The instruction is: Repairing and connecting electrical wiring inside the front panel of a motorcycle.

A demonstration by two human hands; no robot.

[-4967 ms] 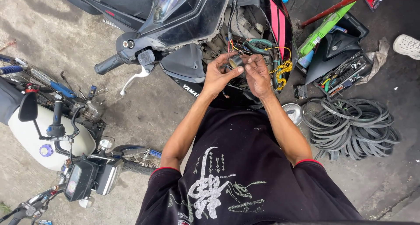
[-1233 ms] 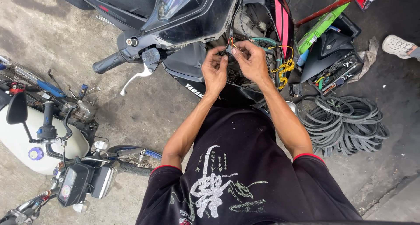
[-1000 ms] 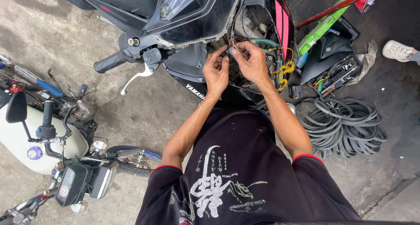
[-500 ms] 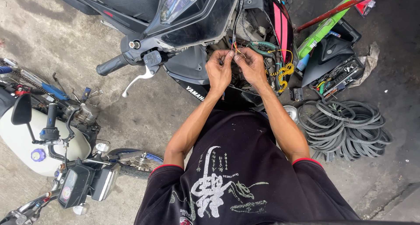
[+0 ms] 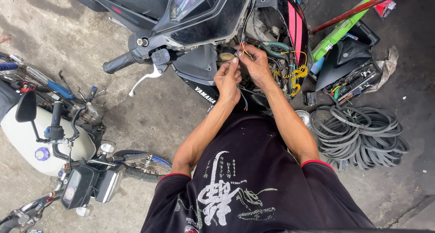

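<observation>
the concrete floor, rough, grey and stained, fills the frame behind everything. across the top sits a black motorcycle with glossy plastic fairing opened at the upper centre, so its tangled innards show; a rubber handlebar end and a bright metal lever jut toward the upper left. at the left edge stands a second bike with a smooth white tank, chrome bits and a round mirror. in the right middle lies a heap of black rubber belts, ribbed loops piled flat on the floor. above it, upper right, a black tool tray holds small mixed tools, with a green plastic case and a red rod beside it.

at the upper centre both hands meet inside the opened fairing. the left hand has its grip pinched shut on thin wires, red and yellow strands that rise from the fingertips and also trail below the palm. the right hand, just beside and touching it, is clenched on the same wires. a coiled yellow cable hangs to the right of the hands.
</observation>
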